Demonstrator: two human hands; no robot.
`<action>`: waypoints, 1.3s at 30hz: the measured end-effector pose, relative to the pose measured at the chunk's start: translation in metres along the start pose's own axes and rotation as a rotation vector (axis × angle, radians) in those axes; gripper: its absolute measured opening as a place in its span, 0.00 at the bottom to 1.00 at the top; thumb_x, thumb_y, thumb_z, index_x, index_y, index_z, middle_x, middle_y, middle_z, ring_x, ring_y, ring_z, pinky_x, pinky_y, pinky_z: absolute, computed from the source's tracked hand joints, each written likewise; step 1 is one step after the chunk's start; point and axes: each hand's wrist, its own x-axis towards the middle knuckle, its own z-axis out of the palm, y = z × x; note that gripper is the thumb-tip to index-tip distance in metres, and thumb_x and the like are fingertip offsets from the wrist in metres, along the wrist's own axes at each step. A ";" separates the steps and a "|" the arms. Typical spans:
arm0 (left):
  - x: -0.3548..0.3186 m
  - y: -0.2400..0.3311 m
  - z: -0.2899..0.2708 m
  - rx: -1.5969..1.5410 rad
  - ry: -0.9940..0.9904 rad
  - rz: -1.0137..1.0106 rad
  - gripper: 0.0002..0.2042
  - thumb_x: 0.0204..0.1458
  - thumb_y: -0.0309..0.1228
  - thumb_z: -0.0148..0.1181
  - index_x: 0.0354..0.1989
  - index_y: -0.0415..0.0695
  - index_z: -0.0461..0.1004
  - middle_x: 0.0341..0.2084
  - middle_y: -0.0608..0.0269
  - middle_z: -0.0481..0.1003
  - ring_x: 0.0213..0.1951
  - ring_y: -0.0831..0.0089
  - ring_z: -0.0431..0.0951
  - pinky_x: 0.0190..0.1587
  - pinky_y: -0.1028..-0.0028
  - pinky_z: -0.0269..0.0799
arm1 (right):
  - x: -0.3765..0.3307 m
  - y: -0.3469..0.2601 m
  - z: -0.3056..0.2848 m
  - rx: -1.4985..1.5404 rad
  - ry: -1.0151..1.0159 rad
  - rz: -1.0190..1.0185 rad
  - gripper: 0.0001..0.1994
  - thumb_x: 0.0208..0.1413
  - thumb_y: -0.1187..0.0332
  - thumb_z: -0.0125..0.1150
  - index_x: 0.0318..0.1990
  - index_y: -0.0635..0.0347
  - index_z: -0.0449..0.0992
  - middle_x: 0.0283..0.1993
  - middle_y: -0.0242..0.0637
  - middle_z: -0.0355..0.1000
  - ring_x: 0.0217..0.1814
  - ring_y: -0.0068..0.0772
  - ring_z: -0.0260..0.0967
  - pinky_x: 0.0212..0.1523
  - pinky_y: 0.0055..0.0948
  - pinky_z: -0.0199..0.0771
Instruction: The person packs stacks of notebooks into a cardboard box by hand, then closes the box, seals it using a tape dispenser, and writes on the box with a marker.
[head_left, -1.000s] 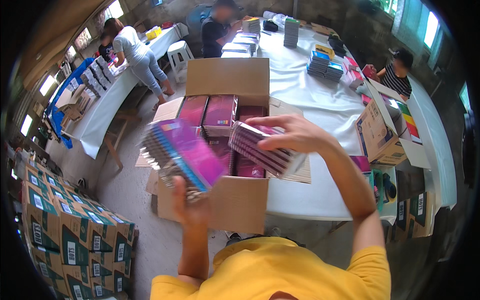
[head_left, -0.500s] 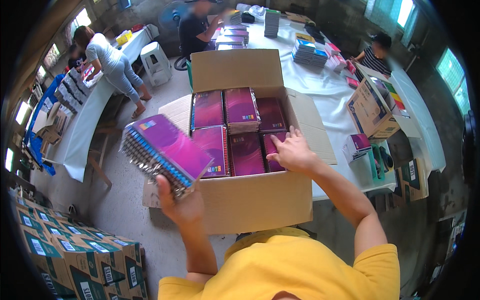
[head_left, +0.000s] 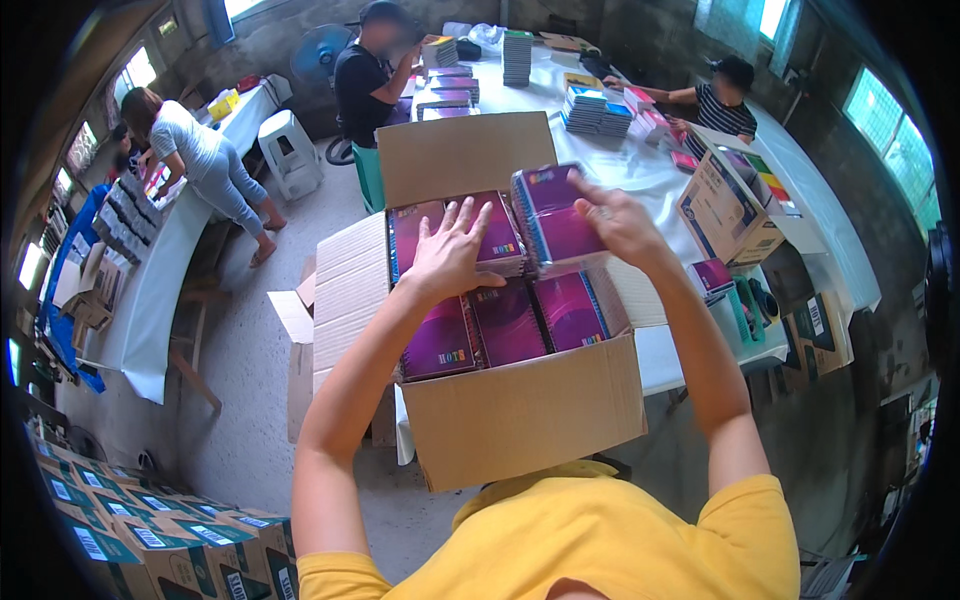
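Note:
In front of me stands an open cardboard box point(head_left: 530, 425) holding packs of purple spiral notebooks point(head_left: 512, 320) in two rows, their covers facing up. My right hand point(head_left: 625, 225) grips the right side of one clear-wrapped pack of notebooks point(head_left: 552, 222) at the box's far right corner. That pack sits a little higher than its neighbours. With fingers spread, my left hand point(head_left: 446, 262) lies flat across the tops of the middle packs, holding nothing. It partly hides the far left packs.
The box's flaps stand out on all sides. Behind it, a white-covered table point(head_left: 640, 190) carries notebook stacks point(head_left: 598, 112) and another carton point(head_left: 735, 205). Two people sit there; another stands by the left table point(head_left: 150, 330). Stacked cartons point(head_left: 165, 535) fill the lower left.
The notebook pack held in my left hand beside the box is now at the far right corner, in my right hand. My left hand has moved onto the packs.

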 end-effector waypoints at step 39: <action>0.185 0.445 0.288 -1.387 -0.278 -0.282 0.36 0.61 0.57 0.43 0.70 0.46 0.48 0.68 0.52 0.52 0.68 0.55 0.54 0.63 0.59 0.59 | -0.154 0.546 0.030 0.867 0.973 1.190 0.72 0.33 0.56 0.80 0.68 0.72 0.20 0.65 0.61 0.56 0.59 0.48 0.67 0.56 0.36 0.73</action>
